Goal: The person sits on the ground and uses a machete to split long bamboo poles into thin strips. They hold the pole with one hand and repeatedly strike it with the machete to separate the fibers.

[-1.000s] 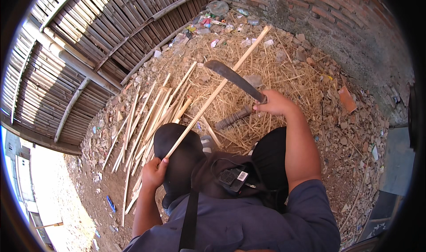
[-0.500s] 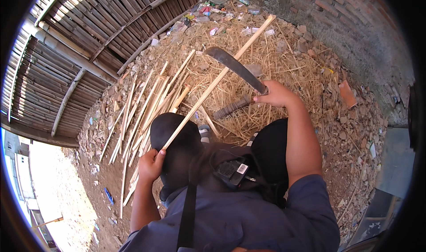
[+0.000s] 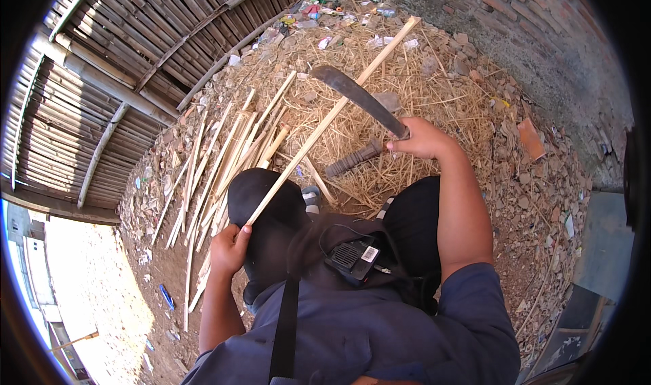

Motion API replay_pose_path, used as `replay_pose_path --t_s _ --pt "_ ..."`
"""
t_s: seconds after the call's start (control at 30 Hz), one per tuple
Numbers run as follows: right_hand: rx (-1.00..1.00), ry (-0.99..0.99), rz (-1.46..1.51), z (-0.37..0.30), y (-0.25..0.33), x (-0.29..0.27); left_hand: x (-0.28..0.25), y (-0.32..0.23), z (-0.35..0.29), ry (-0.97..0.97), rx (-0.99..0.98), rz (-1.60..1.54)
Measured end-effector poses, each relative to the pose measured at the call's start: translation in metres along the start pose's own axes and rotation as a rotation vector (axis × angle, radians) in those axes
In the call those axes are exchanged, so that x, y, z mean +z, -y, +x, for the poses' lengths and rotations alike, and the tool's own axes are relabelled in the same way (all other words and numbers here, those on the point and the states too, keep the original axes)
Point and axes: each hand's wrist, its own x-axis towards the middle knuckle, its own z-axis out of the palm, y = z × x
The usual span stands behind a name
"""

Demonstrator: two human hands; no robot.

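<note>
My left hand (image 3: pixel 230 248) is closed round the near end of a long, pale split bamboo strip (image 3: pixel 312 139), beside my left knee. The strip slants up and away to the right over the straw. In my closed right hand (image 3: pixel 420 139) is a curved, dark-bladed machete (image 3: pixel 359 99); my fingers hide its handle. The blade crosses the strip at about its middle, pointing left; I cannot tell whether they touch. Below the blade, a ribbed brown rod (image 3: pixel 354 160) lies on the straw. A bundle of split bamboo strips (image 3: pixel 220 165) lies on the ground to the left.
Bamboo shavings and straw (image 3: pixel 434 104) cover the ground ahead, with rubble and litter around them. A slatted bamboo wall (image 3: pixel 135 53) stands at the left, a brick wall (image 3: pixel 536 39) at the right. An orange brick piece (image 3: pixel 531 139) lies right of my arm. A black device (image 3: pixel 351 257) rests at my lap.
</note>
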Motion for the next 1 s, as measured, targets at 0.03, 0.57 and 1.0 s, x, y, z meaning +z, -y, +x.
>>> replay_pose_path --t_s 0.03,0.57,1.0 --pt "0.012 0.001 0.015 -0.0011 0.0025 -0.0007 -0.0003 -0.0006 -0.0002 0.002 -0.002 -0.001" --pt "0.009 0.002 0.008 -0.0026 0.0059 -0.0018 0.0001 -0.0002 0.0002 0.002 -0.004 0.010" --pt "0.045 0.051 0.074 -0.0003 0.0011 -0.0010 -0.0002 -0.0005 0.0002 -0.012 0.020 0.008"
